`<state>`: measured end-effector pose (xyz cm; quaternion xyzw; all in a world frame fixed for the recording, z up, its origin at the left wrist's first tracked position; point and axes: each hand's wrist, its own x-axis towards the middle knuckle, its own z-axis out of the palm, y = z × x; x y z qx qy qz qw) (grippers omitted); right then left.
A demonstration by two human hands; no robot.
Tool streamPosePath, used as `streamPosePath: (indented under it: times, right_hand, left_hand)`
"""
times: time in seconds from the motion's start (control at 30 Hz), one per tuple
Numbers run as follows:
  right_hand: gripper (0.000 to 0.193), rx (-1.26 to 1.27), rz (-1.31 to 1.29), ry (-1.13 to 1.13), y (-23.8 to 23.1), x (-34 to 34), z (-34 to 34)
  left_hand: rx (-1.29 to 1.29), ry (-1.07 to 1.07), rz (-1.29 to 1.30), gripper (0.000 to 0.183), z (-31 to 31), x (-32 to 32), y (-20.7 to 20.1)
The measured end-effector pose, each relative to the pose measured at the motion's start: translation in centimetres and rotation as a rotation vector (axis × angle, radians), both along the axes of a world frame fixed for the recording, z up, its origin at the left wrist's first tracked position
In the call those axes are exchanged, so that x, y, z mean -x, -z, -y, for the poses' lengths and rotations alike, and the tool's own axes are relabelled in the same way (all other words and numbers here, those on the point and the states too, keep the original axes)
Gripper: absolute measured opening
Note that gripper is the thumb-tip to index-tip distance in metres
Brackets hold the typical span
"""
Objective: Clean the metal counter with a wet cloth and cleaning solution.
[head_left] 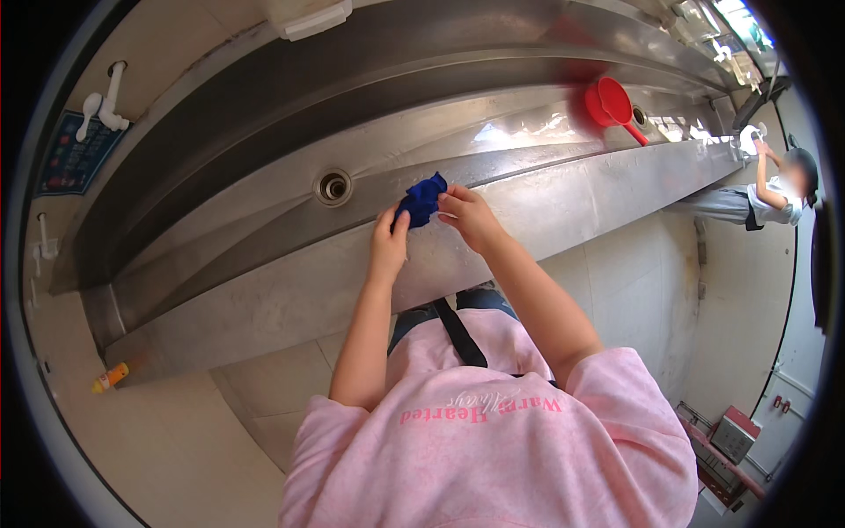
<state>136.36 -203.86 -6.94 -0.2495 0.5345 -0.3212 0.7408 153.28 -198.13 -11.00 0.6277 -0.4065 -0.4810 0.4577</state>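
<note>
- Fingers point(402, 225) of the left hand point(386, 249) grip the lower left side of the cloth, thumb laid over it; those of the right hand point(472, 216) are bent in a pinch at its right edge.
- Between the two hands, the blue cloth point(424, 199) is bunched up over the inner edge of the trough's front ledge; whether it touches the steel, I cannot tell.
- It looks light, limp and hard to break, so a modest grip should do. If wet, it would likely be heavier and a bit slippery; its dampness cannot be made out.
- Best hold, I judge: a full handful of the folds at each end, thumbs on top, since a fingertip pinch on one layer could slide off.
- Under the cloth and hands, the steel trough point(563, 204) has a broad, smooth front ledge, with wet-looking patches; a soft cloth should glide on it.
- Just beyond, to the left, an uncovered drain point(334, 187) could catch a loose corner.
- Farther right, a red scoop point(609, 102) rests in the trough, well apart from the cloth.
- Farthest right, another person point(773, 192) stands by the trough's end, arms raised.
</note>
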Motion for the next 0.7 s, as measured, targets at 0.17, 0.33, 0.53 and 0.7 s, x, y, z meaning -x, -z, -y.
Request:
streamPosePath:
  times: [0.17,0.33,0.53,0.7]
  right_hand:
    - [0.008,0.013,-0.117,0.122,1.0,2.4,-0.3]
    - [0.012,0.058,-0.176,0.126,-0.6,2.3,-1.5]
    - [0.014,0.161,-0.171,-0.058,-2.8,1.4,-1.9]
    - [0.023,0.296,-0.286,-0.083,-2.3,2.0,-1.7]
  left_hand:
    - [-0.053,0.091,-0.053,0.03,0.9,-2.2,-2.0]
    - [-0.103,0.209,-0.159,0.031,1.0,-1.5,-3.5]
    - [0.044,0.179,0.093,0.032,1.0,1.6,-5.0]
    - [0.083,0.125,0.114,0.019,1.1,0.6,-5.2]
